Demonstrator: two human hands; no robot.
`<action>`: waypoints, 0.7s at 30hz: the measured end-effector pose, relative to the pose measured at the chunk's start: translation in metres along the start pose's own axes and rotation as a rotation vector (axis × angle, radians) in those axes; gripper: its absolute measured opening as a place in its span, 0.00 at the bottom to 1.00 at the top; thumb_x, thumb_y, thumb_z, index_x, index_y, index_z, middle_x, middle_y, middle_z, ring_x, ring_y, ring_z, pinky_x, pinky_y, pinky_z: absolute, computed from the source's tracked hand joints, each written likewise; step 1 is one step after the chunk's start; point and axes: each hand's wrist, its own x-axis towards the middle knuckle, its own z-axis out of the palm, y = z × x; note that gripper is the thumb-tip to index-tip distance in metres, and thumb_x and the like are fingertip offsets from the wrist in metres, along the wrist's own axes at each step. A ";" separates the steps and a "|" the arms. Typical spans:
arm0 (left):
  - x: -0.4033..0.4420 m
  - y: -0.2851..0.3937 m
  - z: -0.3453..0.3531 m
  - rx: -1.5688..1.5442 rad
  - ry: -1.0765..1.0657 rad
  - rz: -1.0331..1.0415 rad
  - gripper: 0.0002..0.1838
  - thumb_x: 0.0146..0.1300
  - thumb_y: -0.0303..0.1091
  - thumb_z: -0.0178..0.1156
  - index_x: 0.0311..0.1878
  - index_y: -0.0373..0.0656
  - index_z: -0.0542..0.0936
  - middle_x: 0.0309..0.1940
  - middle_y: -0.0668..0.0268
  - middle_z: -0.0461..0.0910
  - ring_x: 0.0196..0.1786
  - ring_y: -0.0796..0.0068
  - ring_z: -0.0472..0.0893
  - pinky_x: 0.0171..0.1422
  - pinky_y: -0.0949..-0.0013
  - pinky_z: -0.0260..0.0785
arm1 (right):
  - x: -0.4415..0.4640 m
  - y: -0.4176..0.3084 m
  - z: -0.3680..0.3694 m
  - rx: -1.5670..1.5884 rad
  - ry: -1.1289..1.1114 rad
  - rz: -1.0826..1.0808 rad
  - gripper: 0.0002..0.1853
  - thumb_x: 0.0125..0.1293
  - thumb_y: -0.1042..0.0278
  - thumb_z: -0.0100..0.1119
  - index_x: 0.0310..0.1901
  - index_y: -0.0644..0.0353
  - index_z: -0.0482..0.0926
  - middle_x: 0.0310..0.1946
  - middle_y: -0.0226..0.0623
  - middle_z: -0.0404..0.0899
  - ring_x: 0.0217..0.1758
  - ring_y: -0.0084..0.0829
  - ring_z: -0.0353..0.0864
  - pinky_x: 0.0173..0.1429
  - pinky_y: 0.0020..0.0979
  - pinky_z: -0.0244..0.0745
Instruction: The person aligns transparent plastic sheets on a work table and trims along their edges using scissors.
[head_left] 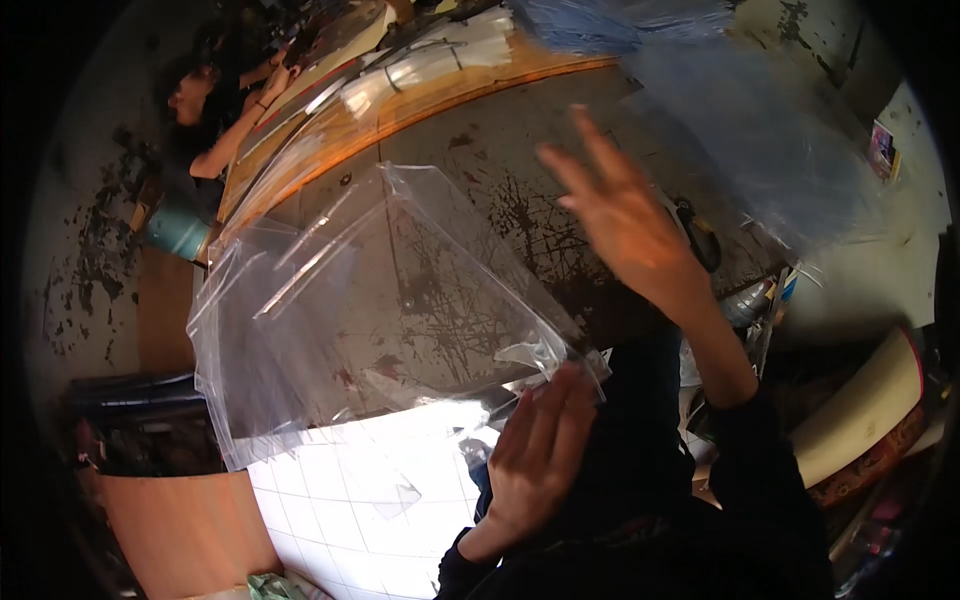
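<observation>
Clear plastic sheeting [275,370] covers the nine-o'clock side of the worn table [480,130], its near corner reaching five o'clock. It is thin and glossy, with sharp creases, bright streaks of glare and a crumpled corner; the table's dark scratches show through it. Toward eight o'clock it extends past the table edge, over the pale tiled floor [345,500].

Between five and six o'clock, the left hand [540,450] lies against the crumpled corner, its fingers straight and close together; I cannot tell whether the thumb pinches the film. At two o'clock the right hand [630,225], slightly blurred, is raised over the table with its fingers spread apart.

At ten, a teal drum-shaped object [180,232] stands near the table; whether it is a container, and what it might hold, cannot be told. At three, a shiny see-through object [748,303] sits by the table edge, its contents too small to make out.

Near twelve, pale bundles [430,70] bound with dark bands lie on a wooden board [500,88]. Farther out at two o'clock spreads blue-tinted plastic [760,130]. At ten, beyond the teal object, a co-worker's arm [232,138] reaches toward the board.
</observation>
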 end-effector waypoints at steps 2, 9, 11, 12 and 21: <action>-0.006 -0.005 0.007 -0.084 -0.026 -0.131 0.19 0.45 0.26 0.67 0.44 0.37 0.76 0.49 0.57 0.76 0.43 0.64 0.80 0.44 0.68 0.75 | -0.028 0.013 -0.017 -0.034 -0.004 0.243 0.20 0.62 0.69 0.51 0.57 0.55 0.67 0.57 0.51 0.61 0.61 0.49 0.62 0.60 0.40 0.64; 0.002 -0.012 0.004 -0.127 -0.090 -0.219 0.36 0.39 0.34 0.73 0.54 0.38 0.70 0.54 0.53 0.67 0.53 0.56 0.71 0.52 0.58 0.66 | -0.074 0.039 -0.033 -0.249 0.060 0.171 0.19 0.58 0.69 0.57 0.53 0.58 0.72 0.48 0.48 0.65 0.48 0.50 0.72 0.52 0.41 0.68; 0.007 -0.015 0.008 -0.160 -0.046 -0.254 0.41 0.37 0.37 0.74 0.58 0.40 0.67 0.59 0.48 0.61 0.60 0.49 0.65 0.59 0.52 0.61 | -0.073 0.036 -0.037 -0.234 0.027 0.226 0.21 0.58 0.70 0.58 0.55 0.54 0.71 0.47 0.46 0.67 0.47 0.48 0.72 0.52 0.40 0.69; 0.010 -0.018 0.010 -0.165 -0.054 -0.258 0.41 0.37 0.37 0.74 0.58 0.40 0.67 0.59 0.48 0.61 0.60 0.49 0.65 0.59 0.52 0.61 | -0.073 0.035 -0.038 -0.220 -0.002 0.279 0.23 0.57 0.71 0.58 0.57 0.51 0.71 0.46 0.45 0.69 0.47 0.46 0.72 0.52 0.38 0.69; 0.006 -0.035 0.029 -0.062 -0.124 -0.123 0.44 0.44 0.51 0.68 0.62 0.43 0.62 0.66 0.43 0.52 0.69 0.42 0.52 0.68 0.44 0.47 | -0.113 0.044 -0.082 0.857 -0.177 0.748 0.24 0.61 0.76 0.45 0.61 0.63 0.64 0.36 0.39 0.77 0.34 0.20 0.75 0.33 0.18 0.67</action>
